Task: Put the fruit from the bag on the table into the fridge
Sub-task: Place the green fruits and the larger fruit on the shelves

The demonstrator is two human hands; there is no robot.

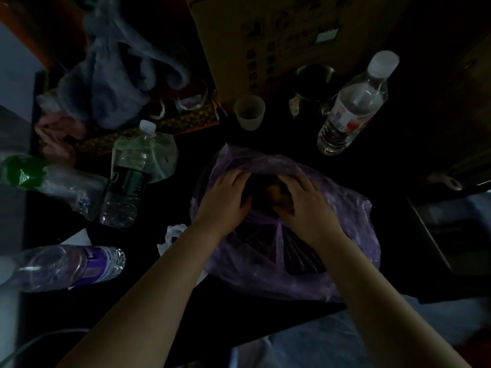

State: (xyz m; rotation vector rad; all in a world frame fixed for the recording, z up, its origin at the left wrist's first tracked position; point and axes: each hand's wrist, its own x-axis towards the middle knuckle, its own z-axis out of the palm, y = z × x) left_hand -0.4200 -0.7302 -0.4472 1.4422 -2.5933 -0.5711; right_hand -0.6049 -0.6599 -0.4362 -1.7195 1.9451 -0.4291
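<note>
Dark table (pixel 287 139): fruit (pixel 276 192) in bag (pixel 345 235) between left hand (pixel 225 200) and right hand (pixel 308 205).

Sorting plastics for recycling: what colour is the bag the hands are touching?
The bag is translucent purple, shown in the head view.

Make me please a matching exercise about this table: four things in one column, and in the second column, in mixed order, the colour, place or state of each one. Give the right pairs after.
Column 1
1. plastic bag
2. small cup
3. bottle with red-and-white label
4. bottle with purple label

Column 2
a. lies on its side, at the left
b. stands upright with a white cap on
c. purple; the left hand and the right hand are at its opening
d. whitish, open, stands in front of the cardboard box

Pairs: 1-c, 2-d, 3-b, 4-a
</note>
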